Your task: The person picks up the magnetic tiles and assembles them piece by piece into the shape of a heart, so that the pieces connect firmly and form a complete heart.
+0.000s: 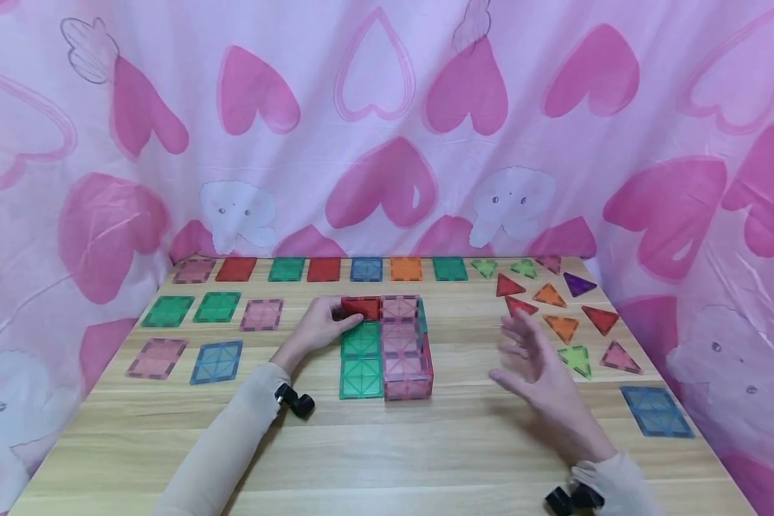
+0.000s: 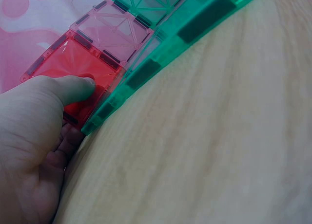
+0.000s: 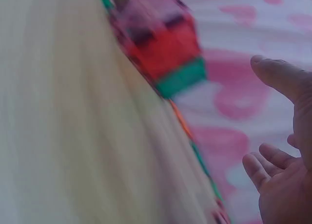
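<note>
My left hand (image 1: 319, 328) grips an upright red square magnetic tile (image 1: 363, 308), thumb on its near face and fingers behind it. That tile stands at the back end of two flat green square tiles (image 1: 361, 362). To their right rises a box-like block with pink tiles (image 1: 401, 337) on top and front, and red and green ones on its right side. In the left wrist view the thumb (image 2: 78, 87) presses the red tile, right above the green base edge. My right hand (image 1: 542, 380), fingers spread and empty, hovers to the right of the block.
Square tiles in several colours lie along the back, such as an orange one (image 1: 405, 269), and at the left, such as a blue one (image 1: 216, 362). Triangles, including a purple one (image 1: 579, 284), lie at the back right. A large blue square (image 1: 656, 411) is near the right edge.
</note>
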Tool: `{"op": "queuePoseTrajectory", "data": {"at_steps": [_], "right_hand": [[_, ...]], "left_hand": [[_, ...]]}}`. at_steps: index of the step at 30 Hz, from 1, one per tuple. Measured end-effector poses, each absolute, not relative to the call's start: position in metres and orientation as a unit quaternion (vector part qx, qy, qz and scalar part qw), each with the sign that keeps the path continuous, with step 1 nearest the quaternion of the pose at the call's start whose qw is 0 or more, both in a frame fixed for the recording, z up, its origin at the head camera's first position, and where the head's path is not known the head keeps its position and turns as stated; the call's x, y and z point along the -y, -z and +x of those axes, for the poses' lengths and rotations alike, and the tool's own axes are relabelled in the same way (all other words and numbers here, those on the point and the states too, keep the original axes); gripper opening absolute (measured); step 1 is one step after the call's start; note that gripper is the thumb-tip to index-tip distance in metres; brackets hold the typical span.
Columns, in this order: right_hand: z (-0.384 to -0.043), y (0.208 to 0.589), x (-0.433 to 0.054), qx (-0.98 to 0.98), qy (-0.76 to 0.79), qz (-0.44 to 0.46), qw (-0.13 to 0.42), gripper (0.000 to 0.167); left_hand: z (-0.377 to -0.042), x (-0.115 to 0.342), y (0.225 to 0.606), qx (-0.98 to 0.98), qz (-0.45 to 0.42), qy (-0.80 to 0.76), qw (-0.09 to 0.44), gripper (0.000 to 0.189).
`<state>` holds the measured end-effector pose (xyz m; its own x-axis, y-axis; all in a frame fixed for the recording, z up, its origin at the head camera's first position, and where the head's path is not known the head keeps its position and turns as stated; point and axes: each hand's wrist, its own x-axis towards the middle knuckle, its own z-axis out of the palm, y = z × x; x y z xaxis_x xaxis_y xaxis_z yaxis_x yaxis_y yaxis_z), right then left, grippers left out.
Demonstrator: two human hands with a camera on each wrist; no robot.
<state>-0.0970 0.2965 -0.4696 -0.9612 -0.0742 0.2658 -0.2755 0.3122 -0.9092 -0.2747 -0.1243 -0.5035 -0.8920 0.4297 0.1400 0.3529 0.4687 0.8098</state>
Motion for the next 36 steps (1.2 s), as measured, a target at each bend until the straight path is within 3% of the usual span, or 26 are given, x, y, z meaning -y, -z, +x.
{"op": "queuePoseTrajectory", "data": {"at_steps": [10, 14, 19, 25, 36], "right_hand": [[-0.063, 0.467, -0.393, 0.8, -0.546, -0.047, 0.245, 0.107], [-0.046, 0.472, -0.418, 0.814, -0.493, -0.148, 0.27, 0.105], [-0.025, 0.478, -0.441, 0.855, -0.413, -0.236, 0.208, 0.11], [-0.018, 0.49, -0.461, 0.917, -0.3, -0.24, 0.109, 0.128], [-0.015, 0.495, -0.466, 0.925, -0.259, -0.272, 0.057, 0.123]], "left_hand": [[-0.274, 0.126, 0.502, -0.858, 0.219, -0.463, 0.042, 0.02], [-0.274, 0.125, 0.504, -0.858, 0.216, -0.464, 0.045, 0.019], [-0.275, 0.124, 0.504, -0.855, 0.222, -0.467, 0.048, 0.02], [-0.275, 0.124, 0.504, -0.855, 0.223, -0.467, 0.046, 0.019], [-0.276, 0.124, 0.504, -0.854, 0.222, -0.467, 0.047, 0.018]]}}
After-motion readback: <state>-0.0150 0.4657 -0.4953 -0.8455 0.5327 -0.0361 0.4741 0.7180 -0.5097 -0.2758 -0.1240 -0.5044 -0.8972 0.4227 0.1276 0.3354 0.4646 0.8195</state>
